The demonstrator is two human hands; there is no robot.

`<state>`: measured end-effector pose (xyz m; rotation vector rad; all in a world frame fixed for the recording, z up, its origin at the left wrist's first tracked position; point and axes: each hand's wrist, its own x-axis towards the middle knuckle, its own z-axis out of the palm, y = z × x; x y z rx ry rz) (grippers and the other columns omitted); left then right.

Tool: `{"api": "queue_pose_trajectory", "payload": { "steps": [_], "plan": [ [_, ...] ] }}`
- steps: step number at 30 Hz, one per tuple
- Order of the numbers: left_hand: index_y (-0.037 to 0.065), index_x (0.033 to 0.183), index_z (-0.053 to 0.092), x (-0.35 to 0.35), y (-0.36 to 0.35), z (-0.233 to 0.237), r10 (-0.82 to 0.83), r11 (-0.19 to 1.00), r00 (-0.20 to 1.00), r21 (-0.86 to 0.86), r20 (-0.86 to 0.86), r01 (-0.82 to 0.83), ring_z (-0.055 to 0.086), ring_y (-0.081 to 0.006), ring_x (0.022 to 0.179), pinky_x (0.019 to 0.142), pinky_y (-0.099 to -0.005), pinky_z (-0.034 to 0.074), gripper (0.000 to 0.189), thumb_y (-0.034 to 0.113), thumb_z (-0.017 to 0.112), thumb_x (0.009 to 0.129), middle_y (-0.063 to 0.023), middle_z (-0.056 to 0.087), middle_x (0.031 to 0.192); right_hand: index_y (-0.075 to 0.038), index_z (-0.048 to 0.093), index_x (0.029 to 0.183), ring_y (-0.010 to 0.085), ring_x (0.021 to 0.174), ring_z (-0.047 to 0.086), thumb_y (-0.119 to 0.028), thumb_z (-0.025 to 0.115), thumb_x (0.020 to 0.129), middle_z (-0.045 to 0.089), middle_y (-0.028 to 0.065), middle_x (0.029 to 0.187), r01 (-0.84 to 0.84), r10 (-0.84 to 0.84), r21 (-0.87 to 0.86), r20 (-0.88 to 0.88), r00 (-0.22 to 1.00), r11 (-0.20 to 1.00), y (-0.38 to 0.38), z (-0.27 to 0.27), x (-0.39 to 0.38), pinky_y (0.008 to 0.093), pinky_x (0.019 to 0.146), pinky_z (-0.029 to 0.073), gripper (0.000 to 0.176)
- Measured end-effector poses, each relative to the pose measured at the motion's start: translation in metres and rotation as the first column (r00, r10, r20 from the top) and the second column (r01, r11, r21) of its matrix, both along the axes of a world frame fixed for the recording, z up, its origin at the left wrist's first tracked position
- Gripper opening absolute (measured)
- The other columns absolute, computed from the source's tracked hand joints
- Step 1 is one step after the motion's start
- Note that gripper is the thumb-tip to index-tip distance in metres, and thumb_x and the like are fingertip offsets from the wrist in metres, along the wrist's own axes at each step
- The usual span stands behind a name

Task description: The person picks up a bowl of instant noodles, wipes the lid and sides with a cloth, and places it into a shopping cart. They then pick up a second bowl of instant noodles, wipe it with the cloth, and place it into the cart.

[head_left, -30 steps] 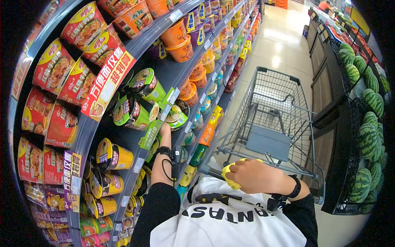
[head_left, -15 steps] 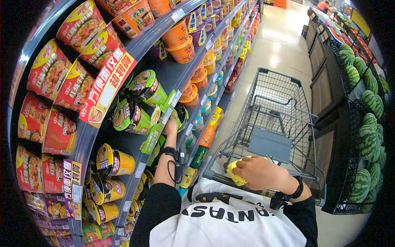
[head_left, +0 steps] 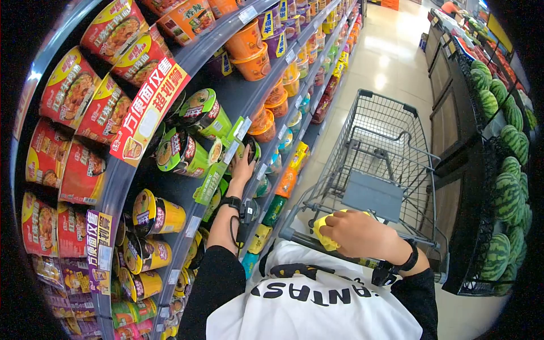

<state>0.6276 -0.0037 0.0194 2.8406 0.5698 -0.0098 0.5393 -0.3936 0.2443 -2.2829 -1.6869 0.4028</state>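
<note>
My left hand (head_left: 242, 166) reaches to the shelf edge, its fingers apart against a dark noodle cup (head_left: 253, 152) with a green rim. Just left of it, green and black noodle cups (head_left: 182, 153) lie tilted behind a green label strip (head_left: 211, 182). My right hand (head_left: 357, 233) is closed round a crumpled yellow item (head_left: 327, 231), above the handle of the shopping cart (head_left: 391, 136).
Red noodle tubs (head_left: 69, 88) and yellow cups (head_left: 158, 214) fill the shelves at left. Orange tubs (head_left: 250, 61) stand further along. A dark display stand (head_left: 445, 107) with watermelons (head_left: 507, 195) lines the right side. A person (head_left: 449, 8) is far back.
My left hand has shifted slightly up and right along the shelf edge, and its fingers now show spread on the dark cup. My right hand still holds the yellow item.
</note>
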Motion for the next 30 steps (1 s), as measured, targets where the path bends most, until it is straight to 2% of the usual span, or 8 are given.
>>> {"api": "queue_pose_trajectory", "payload": {
  "steps": [6, 12, 14, 16, 19, 22, 25, 30],
  "plan": [
    [0.026, 0.139, 0.013, -0.009, 0.015, 0.011, -0.206, 0.965, 0.970, -0.134, 0.130, 0.223, 0.020, -0.0434, 0.126, 0.099, -0.0503, 0.027, 0.074, 0.033, 0.058, 0.081, -0.0224, 0.012, 0.141, 0.000, 0.056, 0.084, 0.0280, 0.076, 0.060, -0.006, 0.055, 0.068, 0.059, 0.0141, 0.077, -0.008, 0.008, 0.011, 0.019, 1.000, 1.000, 0.000, -0.004, -0.004, 0.0349, 0.067, 0.049, 0.018],
    [0.012, 0.132, 0.032, -0.022, -0.022, 0.017, -0.093, 0.990, 0.975, -0.087, 0.201, 0.112, 0.021, -0.0450, 0.125, 0.100, -0.0458, 0.026, 0.065, 0.034, 0.060, 0.078, -0.0290, 0.017, 0.136, -0.002, 0.056, 0.087, 0.0264, 0.079, 0.059, -0.006, 0.055, 0.068, 0.058, 0.0127, 0.081, 0.019, -0.019, -0.014, 0.008, 1.000, 1.000, -0.003, 0.007, -0.005, 0.0346, 0.070, 0.048, 0.020],
    [0.004, 0.120, 0.046, -0.044, -0.053, 0.037, -0.104, 0.942, 0.989, -0.308, 0.106, 0.132, 0.031, -0.0384, 0.123, 0.099, -0.0382, 0.030, 0.047, 0.029, 0.057, 0.082, -0.0269, 0.027, 0.133, -0.003, 0.056, 0.089, 0.0257, 0.082, 0.058, -0.007, 0.057, 0.067, 0.057, 0.0121, 0.084, 0.032, -0.032, -0.029, -0.010, 0.999, 0.999, -0.007, 0.014, -0.004, 0.0346, 0.071, 0.047, 0.022],
    [0.005, 0.118, 0.047, -0.070, -0.080, 0.054, -0.285, 0.840, 0.922, -0.396, 0.261, 0.372, 0.041, -0.0352, 0.115, 0.096, -0.0369, 0.034, 0.042, 0.025, 0.055, 0.082, -0.0225, 0.039, 0.126, -0.005, 0.056, 0.089, 0.0258, 0.084, 0.057, -0.009, 0.059, 0.066, 0.057, 0.0114, 0.087, 0.055, -0.055, -0.023, -0.015, 0.998, 0.998, -0.013, 0.022, -0.004, 0.0350, 0.071, 0.047, 0.023],
    [0.004, 0.115, 0.049, -0.105, -0.124, 0.103, -0.340, 0.633, 0.915, -0.667, 0.219, 0.395, 0.044, -0.0320, 0.112, 0.094, -0.0364, 0.035, 0.037, 0.022, 0.054, 0.083, -0.0165, 0.049, 0.117, -0.006, 0.055, 0.090, 0.0268, 0.084, 0.056, -0.010, 0.062, 0.064, 0.056, 0.0107, 0.088, 0.075, -0.076, -0.013, -0.038, 0.996, 0.997, -0.020, 0.035, -0.003, 0.0355, 0.070, 0.047, 0.027],
    [0.005, 0.113, 0.052, -0.135, -0.153, 0.126, -0.375, 0.622, 0.867, -0.605, 0.327, 0.497, 0.046, -0.0260, 0.110, 0.094, -0.0340, 0.035, 0.033, 0.019, 0.055, 0.083, -0.0107, 0.053, 0.112, -0.005, 0.055, 0.091, 0.0284, 0.084, 0.055, -0.009, 0.064, 0.061, 0.054, 0.0105, 0.085, 0.126, -0.125, 0.017, -0.074, 0.989, 0.992, -0.029, 0.046, -0.005, 0.0360, 0.070, 0.047, 0.031],
    [0.007, 0.107, 0.056, -0.149, -0.172, 0.126, -0.516, 0.642, 0.755, -0.401, 0.404, 0.654, 0.043, -0.0266, 0.111, 0.094, -0.0358, 0.035, 0.028, 0.020, 0.056, 0.082, -0.0086, 0.055, 0.109, -0.005, 0.055, 0.091, 0.0287, 0.083, 0.055, -0.008, 0.063, 0.062, 0.054, 0.0103, 0.085, 0.204, -0.202, 0.031, -0.066, 0.977, 0.978, -0.038, 0.054, -0.010, 0.0360, 0.070, 0.047, 0.030],
    [0.007, 0.091, 0.061, -0.152, -0.182, 0.111, -0.504, 0.703, 0.736, -0.281, 0.452, 0.654, 0.041, -0.0293, 0.110, 0.093, -0.0383, 0.035, 0.020, 0.023, 0.058, 0.080, -0.0049, 0.060, 0.098, -0.006, 0.055, 0.092, 0.0285, 0.086, 0.055, -0.010, 0.065, 0.062, 0.055, 0.0092, 0.087, 0.368, -0.358, 0.110, -0.100, 0.928, 0.923, -0.062, 0.033, -0.021, 0.0353, 0.073, 0.046, 0.032]
  ]
}}
